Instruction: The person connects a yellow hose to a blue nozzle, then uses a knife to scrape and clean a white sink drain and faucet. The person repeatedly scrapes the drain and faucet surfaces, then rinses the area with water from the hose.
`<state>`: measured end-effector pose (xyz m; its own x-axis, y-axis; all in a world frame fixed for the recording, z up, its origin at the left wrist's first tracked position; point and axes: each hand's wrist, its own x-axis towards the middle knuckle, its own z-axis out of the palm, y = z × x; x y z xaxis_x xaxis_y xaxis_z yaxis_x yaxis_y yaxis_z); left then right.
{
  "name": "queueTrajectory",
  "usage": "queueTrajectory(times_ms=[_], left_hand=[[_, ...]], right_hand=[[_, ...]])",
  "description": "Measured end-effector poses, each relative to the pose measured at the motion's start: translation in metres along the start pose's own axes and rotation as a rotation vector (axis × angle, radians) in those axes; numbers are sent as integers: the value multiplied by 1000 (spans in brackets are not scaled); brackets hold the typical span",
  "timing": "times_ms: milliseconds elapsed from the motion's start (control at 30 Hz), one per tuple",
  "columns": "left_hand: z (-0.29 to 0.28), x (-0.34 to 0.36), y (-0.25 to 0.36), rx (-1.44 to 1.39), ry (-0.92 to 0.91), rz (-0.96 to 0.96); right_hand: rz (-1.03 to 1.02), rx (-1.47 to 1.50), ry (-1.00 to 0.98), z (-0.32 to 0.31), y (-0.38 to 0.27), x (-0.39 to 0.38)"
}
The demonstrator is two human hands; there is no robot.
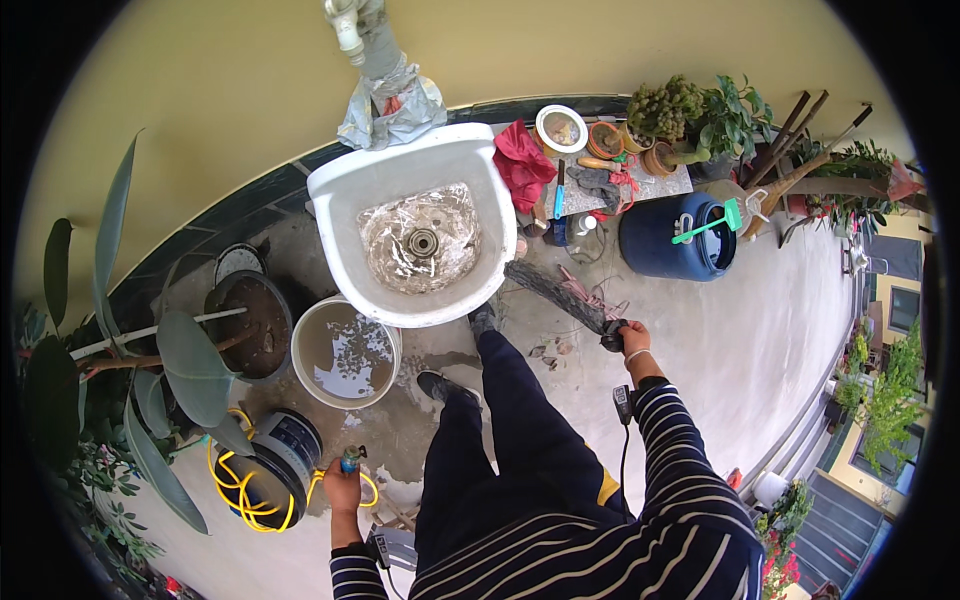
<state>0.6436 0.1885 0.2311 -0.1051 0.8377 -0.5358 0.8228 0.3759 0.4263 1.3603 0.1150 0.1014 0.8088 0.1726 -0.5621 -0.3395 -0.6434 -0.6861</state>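
Note:
My right hand (634,338) is closed round the black end of a long, dark, rough-surfaced thing (560,297); its kind I cannot make out. Its other end reaches the right rim of a white sink (335,240), whose basin is smeared with dirt and whitish streaks around the drain. Low on the left, my left hand (343,487) grips a small blue-green hose fitting (350,461) with a dark tip. A yellow hose (318,478) loops beside that hand and over a dark bucket (290,450).
Left of my feet stand a white bucket of water (300,352) and a dark plant pot (283,345) with large leaves. A blue barrel (650,238) with a green brush (730,215) sits right of a slab (668,185) holding pots, a red cloth (522,163) and tools.

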Motion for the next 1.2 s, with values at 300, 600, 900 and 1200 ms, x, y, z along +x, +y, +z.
queueTrajectory(times_ms=[300,600,900,1200], left_hand=[[-12,18,18,77,-28,106],[-11,14,38,87,-80,61],[-17,19,23,133,-97,98],[-30,25,21,182,-67,160]], right_hand=[[-65,-641,96,-48,31,-4],[4,-1237,-225,-70,30,0],[-150,-1578,-160,-86,31,-14],[-102,-882,95,-70,-7,-37]])
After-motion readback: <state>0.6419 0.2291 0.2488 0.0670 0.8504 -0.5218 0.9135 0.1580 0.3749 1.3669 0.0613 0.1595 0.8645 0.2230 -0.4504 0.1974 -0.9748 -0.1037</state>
